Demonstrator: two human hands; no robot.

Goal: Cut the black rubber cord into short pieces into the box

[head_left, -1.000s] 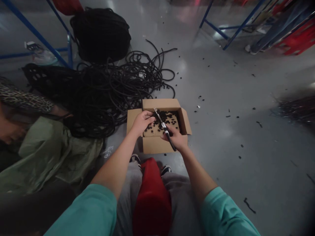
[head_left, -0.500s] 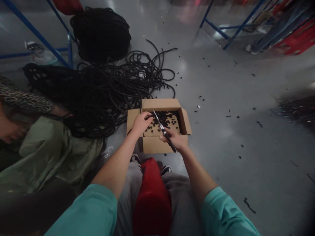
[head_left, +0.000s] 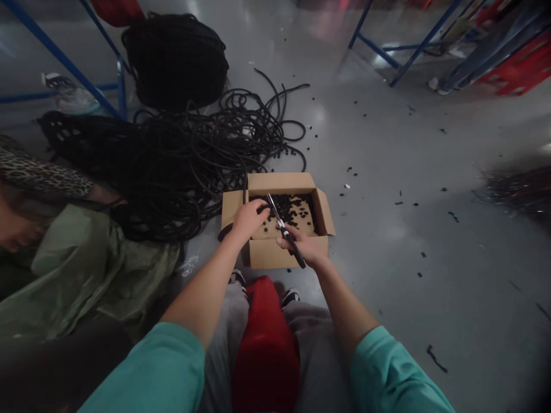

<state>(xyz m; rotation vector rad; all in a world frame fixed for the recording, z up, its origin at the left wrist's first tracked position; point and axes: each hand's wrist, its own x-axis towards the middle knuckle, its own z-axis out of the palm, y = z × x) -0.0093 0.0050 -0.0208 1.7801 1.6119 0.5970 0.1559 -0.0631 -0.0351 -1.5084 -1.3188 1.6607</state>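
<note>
Black cord [head_left: 206, 149] sprawls in a tangle from the upper left toward the centre of the frame. An open cardboard box [head_left: 282, 254] sits at centre. Over it are 2 hands: the left hand [head_left: 248, 219] pinches a length of cord, fingers closed; the right hand [head_left: 307, 245] wraps the handles of scissors [head_left: 286, 233], tips near the left fingers. Small black pieces [head_left: 284, 202] lie in the box.

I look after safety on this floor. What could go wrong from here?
The scissors in the right hand sit close to the left hand, which grips black cord; a slip might nick a finger. The loose cord tangle on the floor beside the cardboard box might catch a foot. Small black pieces scattered nearby might be slippery underfoot.
</note>
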